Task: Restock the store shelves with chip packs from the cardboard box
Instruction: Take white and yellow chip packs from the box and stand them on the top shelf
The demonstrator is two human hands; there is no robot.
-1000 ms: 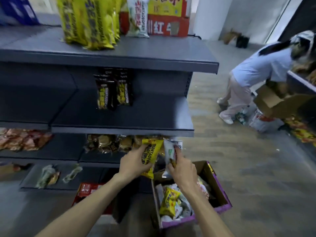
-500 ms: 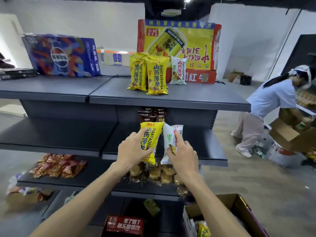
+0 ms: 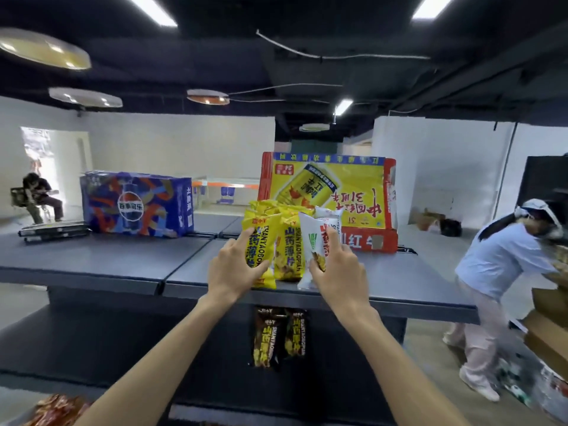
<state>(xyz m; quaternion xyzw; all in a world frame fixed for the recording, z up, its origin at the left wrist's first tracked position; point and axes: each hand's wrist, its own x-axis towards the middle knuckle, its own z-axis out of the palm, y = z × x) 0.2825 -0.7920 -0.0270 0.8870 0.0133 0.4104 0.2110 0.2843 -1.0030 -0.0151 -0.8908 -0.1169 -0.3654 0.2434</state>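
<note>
My left hand grips a yellow chip pack and holds it upright at the front of the grey top shelf. My right hand grips a white chip pack, also upright, its lower end at the shelf's front edge. Between and behind them stand more yellow chip packs and another white pack. The cardboard box is out of view.
A yellow and red drinks carton and a blue cola carton stand on the top shelf. Black chip packs hang on the shelf below. A person bends over boxes at the right; another person sits far left.
Both hands rose from the box on the floor up past the lower shelves to the top shelf, carrying the yellow and white packs. The view tilted up with them.
</note>
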